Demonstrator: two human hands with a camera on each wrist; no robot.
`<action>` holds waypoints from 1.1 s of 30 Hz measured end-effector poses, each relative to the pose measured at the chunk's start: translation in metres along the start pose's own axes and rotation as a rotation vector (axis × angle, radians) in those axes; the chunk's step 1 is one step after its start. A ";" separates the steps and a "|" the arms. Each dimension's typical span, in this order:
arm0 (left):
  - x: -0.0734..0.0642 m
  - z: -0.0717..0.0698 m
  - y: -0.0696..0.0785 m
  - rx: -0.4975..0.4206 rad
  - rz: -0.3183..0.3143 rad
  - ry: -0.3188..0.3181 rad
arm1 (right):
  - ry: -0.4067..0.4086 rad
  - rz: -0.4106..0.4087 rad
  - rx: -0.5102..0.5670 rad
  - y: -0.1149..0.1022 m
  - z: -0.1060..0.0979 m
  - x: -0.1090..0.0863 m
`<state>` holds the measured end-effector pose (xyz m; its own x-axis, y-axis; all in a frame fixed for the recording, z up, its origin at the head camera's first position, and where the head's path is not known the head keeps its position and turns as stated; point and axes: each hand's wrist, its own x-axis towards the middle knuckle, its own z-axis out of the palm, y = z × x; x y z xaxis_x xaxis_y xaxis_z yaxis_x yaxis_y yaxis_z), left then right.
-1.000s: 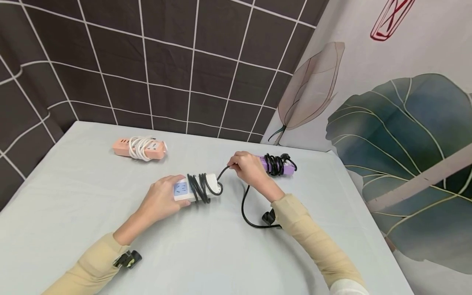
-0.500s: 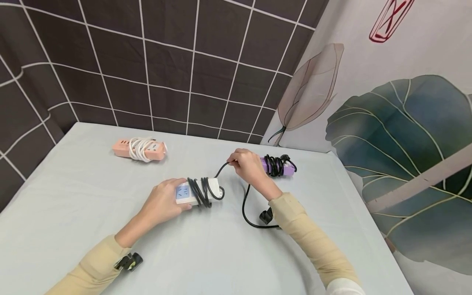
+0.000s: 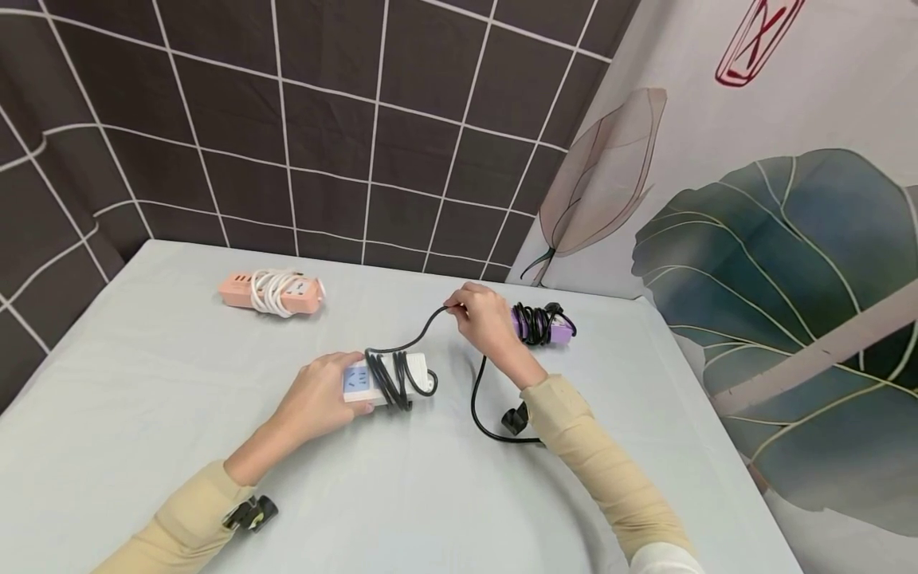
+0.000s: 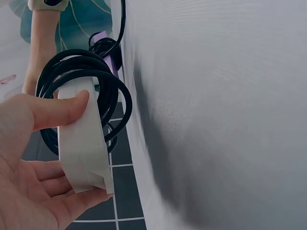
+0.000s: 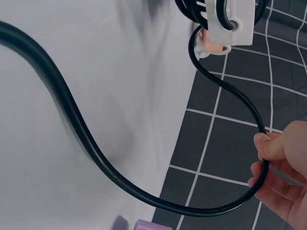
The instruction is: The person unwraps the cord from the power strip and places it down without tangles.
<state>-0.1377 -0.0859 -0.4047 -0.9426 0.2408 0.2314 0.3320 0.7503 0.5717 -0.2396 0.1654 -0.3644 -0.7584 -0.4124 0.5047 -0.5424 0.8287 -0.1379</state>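
My left hand (image 3: 319, 397) grips the left end of a white power strip (image 3: 357, 383) with blue socket faces. In the left wrist view the thumb lies along the strip's white casing (image 4: 81, 148), with fingers on the far side. Several turns of black cord (image 3: 390, 381) wrap its middle. With thumb and fingertips, my right hand (image 3: 484, 320) pinches the loose length of that cord, up and right of the strip. From there the cord (image 5: 91, 148) loops down to a black plug (image 3: 513, 420), partly hidden behind the right sleeve.
At the back left of the white-covered table (image 3: 179, 414) lies a peach power strip (image 3: 237, 289) wound with white cord. A purple power strip (image 3: 561, 332) wound with black cord lies just beyond my right hand. A dark gridded backdrop (image 3: 323, 119) hangs behind the table.
The left hand and white strip have shifted slightly right and down. The right hand has risen a little. The cord between them now leaves the strip's top nearer the left hand, in a longer curve.
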 end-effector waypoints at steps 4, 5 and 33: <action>0.000 0.000 0.000 -0.001 0.005 0.002 | 0.024 -0.004 -0.006 0.001 -0.002 0.000; 0.000 0.000 0.000 -0.002 0.005 0.002 | 0.029 -0.004 -0.006 0.000 -0.003 0.000; 0.004 -0.002 -0.009 0.008 -0.029 -0.014 | 0.229 -0.092 0.045 -0.002 -0.032 -0.010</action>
<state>-0.1439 -0.0927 -0.4074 -0.9523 0.2270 0.2038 0.3040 0.7620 0.5718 -0.2190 0.1803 -0.3419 -0.6064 -0.3848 0.6958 -0.6249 0.7718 -0.1178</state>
